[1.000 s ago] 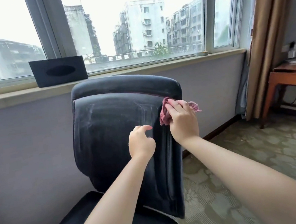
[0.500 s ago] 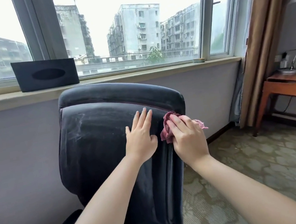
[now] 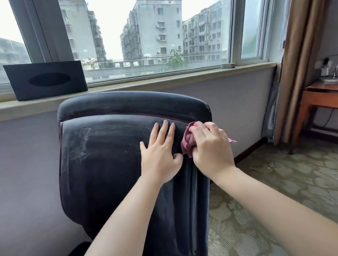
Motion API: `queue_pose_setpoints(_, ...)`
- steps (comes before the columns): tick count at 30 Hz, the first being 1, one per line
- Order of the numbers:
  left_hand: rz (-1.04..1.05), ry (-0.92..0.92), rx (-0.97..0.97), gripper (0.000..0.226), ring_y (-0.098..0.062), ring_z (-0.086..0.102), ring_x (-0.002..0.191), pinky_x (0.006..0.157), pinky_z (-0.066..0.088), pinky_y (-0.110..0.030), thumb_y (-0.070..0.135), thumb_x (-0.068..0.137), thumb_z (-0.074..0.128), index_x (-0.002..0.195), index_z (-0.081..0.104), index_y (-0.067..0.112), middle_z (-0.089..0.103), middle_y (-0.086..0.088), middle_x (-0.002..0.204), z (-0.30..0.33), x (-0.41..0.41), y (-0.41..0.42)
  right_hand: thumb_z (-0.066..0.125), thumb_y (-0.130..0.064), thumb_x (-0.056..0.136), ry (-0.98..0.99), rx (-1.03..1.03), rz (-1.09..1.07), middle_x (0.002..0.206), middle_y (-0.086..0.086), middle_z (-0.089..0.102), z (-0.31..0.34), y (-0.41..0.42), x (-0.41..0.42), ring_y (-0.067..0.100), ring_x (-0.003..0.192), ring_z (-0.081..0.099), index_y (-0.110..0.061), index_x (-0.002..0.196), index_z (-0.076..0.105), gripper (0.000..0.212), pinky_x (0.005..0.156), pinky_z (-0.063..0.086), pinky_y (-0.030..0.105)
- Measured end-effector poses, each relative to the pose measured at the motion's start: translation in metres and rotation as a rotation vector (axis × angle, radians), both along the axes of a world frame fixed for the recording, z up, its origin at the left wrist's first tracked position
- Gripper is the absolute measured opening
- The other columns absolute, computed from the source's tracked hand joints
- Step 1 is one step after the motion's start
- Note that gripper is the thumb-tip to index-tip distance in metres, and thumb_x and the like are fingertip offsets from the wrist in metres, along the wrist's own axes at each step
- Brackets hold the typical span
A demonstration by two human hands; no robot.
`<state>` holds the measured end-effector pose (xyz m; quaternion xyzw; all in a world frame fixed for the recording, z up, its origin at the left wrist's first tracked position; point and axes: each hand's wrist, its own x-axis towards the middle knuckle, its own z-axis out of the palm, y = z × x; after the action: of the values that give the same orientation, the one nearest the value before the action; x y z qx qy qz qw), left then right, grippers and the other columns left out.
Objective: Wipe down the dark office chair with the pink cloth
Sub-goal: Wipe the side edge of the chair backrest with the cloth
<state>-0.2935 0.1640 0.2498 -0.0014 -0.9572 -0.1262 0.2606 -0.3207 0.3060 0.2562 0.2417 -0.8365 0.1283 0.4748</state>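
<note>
Dark office chair (image 3: 113,175) stands with its back turned to the person, close under the window sill (image 3: 157,83), pale streaks marking the upper left of its backrest. Left hand (image 3: 160,155) lies spread and flat on the backrest near its upper right corner, probably to steady the chair against the push of wiping. Right hand (image 3: 211,145) pinches the bunched pink cloth (image 3: 187,140) against the backrest's right edge, just below the top roll, touching the seam there. A black tissue box (image 3: 47,80) sits on the sill.
</note>
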Motion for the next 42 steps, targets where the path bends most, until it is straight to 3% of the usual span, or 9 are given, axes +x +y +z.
queue_pose_setpoints(6,0.025,-0.022,-0.006,0.078,-0.008,-0.013,0.145,0.115,0.015,-0.056,0.035,0.086,0.047,0.152,0.006,0.025,-0.007,0.013,0.159,0.002,-0.004,-0.006,0.061,-0.013,0.065,-0.006,0.078,0.043,0.107,0.010,0.069,0.006,-0.008,-0.010,0.029,0.097,0.062,-0.004,0.106,0.069,0.043,0.082,0.052,0.039)
queue_pose_setpoints(10,0.046,-0.037,-0.041,0.080,-0.009,-0.014,0.145,0.115,0.015,-0.055,0.036,0.086,0.046,0.152,0.002,0.025,-0.009,0.012,0.159,0.003,-0.003,-0.006,0.073,-0.009,0.061,0.012,0.109,0.006,0.107,0.011,0.068,-0.003,0.005,-0.008,0.030,0.093,0.061,-0.005,0.107,0.068,0.047,0.076,0.053,0.038)
queue_pose_setpoints(18,0.022,-0.013,0.018,0.079,-0.006,-0.011,0.145,0.115,0.015,-0.053,0.032,0.086,0.049,0.152,0.006,0.026,-0.005,0.015,0.159,0.002,-0.005,-0.009,0.075,-0.008,0.057,0.005,0.081,0.019,0.094,0.011,0.072,0.014,-0.017,-0.016,0.029,0.083,0.063,-0.002,0.100,0.071,0.044,0.071,0.052,0.034)
queue_pose_setpoints(25,0.047,-0.050,-0.014,0.081,-0.004,-0.011,0.145,0.116,0.019,-0.051,0.037,0.085,0.051,0.152,0.007,0.025,-0.005,0.017,0.158,0.008,-0.007,-0.021,0.076,-0.011,0.057,0.002,0.147,0.022,0.093,0.006,0.072,0.014,-0.016,-0.024,0.026,0.082,0.062,-0.005,0.098,0.072,0.042,0.067,0.051,0.032)
queue_pose_setpoints(34,0.022,-0.037,-0.039,0.081,-0.003,-0.010,0.144,0.115,0.021,-0.050,0.039,0.086,0.052,0.152,0.007,0.029,-0.004,0.020,0.157,0.008,-0.005,-0.021,0.077,-0.007,0.056,-0.003,0.063,0.006,0.096,0.010,0.072,0.007,-0.020,-0.018,0.027,0.084,0.063,-0.003,0.100,0.072,0.044,0.069,0.051,0.033)
queue_pose_setpoints(42,0.065,-0.169,-0.147,0.080,-0.016,-0.022,0.143,0.111,0.023,-0.059,0.051,0.092,0.041,0.150,-0.010,0.030,-0.022,0.020,0.154,0.009,-0.005,-0.038,0.075,-0.014,0.059,0.003,0.147,0.009,0.090,0.007,0.072,0.020,-0.038,-0.026,0.026,0.081,0.062,-0.005,0.096,0.073,0.038,0.066,0.049,0.031)
